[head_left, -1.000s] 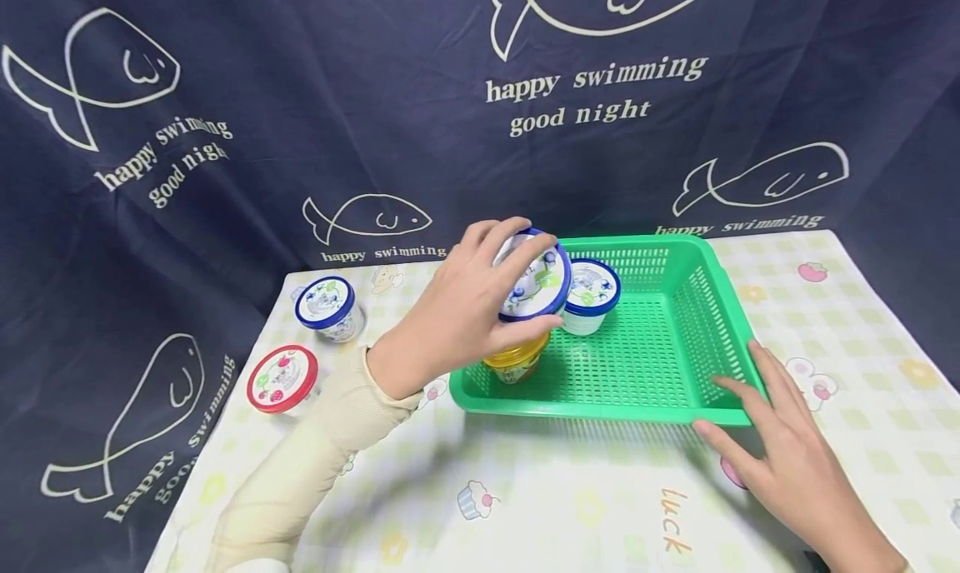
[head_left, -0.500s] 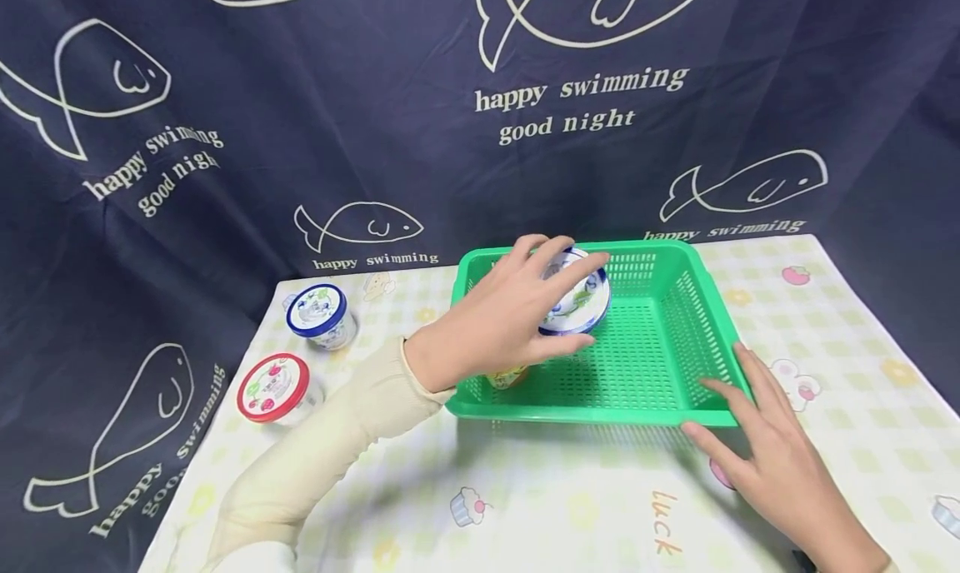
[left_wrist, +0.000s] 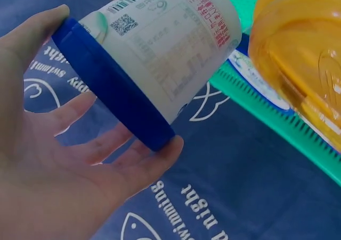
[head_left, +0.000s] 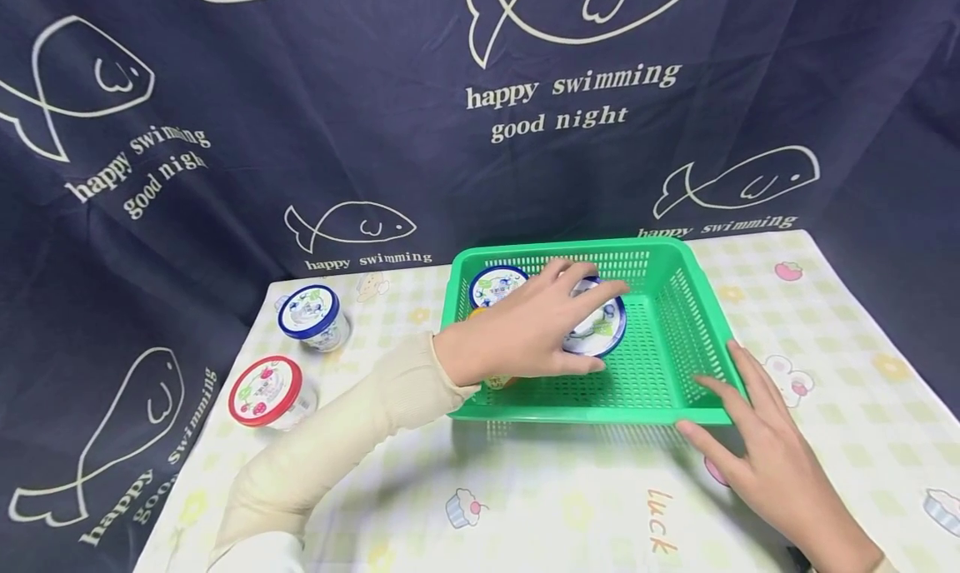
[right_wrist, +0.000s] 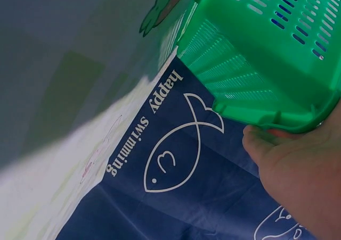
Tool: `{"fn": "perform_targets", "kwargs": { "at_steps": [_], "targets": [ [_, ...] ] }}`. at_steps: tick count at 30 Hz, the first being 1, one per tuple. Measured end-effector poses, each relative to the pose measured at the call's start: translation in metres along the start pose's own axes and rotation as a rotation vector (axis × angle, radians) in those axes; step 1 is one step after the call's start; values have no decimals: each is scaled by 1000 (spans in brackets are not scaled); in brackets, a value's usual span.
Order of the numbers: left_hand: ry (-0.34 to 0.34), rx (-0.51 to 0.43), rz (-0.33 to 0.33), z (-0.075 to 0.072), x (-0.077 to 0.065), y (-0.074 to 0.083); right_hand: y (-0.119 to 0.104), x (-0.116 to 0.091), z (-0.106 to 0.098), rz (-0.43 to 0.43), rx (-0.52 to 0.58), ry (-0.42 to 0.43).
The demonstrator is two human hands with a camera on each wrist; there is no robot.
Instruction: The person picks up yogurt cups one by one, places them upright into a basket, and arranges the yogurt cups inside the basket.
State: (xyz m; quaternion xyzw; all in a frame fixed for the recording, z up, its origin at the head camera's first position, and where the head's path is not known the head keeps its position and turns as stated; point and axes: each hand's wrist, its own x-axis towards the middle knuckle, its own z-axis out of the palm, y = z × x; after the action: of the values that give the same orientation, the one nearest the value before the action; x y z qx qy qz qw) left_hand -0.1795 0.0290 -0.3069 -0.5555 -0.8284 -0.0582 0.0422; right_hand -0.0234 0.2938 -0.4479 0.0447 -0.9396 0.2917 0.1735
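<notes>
Inside the green basket (head_left: pixel 585 416), my left hand (head_left: pixel 525 327) grips a white tub with a blue lid (head_left: pixel 609 330), thumb and fingers round the lid's rim. The left wrist view shows the same tub (left_wrist: pixel 170 43) with its printed side and barcode. Beside it in the basket stand a yellow tub (left_wrist: pixel 298 48), mostly covered by my wrist in the head view, and another blue-lidded tub (head_left: pixel 495 283) at the back left. My right hand (head_left: pixel 772 456) holds the basket's front right corner, index finger inside the rim and thumb at the front edge.
Left of the basket, a blue-lidded tub (head_left: pixel 309 313) and a red-lidded tub (head_left: pixel 266 390) stand on the checked tablecloth (head_left: pixel 570 506). A dark blue fish-print curtain (head_left: pixel 420 98) hangs close behind the basket.
My left hand has moved right and lower into the basket with the tub. The back-left blue lid has come into sight; another blue-lidded tub is now covered. The right hand keeps its place.
</notes>
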Motion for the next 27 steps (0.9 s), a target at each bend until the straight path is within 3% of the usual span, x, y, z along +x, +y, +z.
{"fn": "perform_targets", "kwargs": {
  "at_steps": [11, 19, 27],
  "targets": [
    [-123, 18, -15, 23, 13, -5, -2, -1, -1, 24, 16, -10],
    [-186, 27, -48, 37, 15, -4, -2, -1, -1, 18, 11, -8],
    [-203, 50, -19, 54, 15, -4, -2, -1, -1, 11, 21, -1]
  ]
}}
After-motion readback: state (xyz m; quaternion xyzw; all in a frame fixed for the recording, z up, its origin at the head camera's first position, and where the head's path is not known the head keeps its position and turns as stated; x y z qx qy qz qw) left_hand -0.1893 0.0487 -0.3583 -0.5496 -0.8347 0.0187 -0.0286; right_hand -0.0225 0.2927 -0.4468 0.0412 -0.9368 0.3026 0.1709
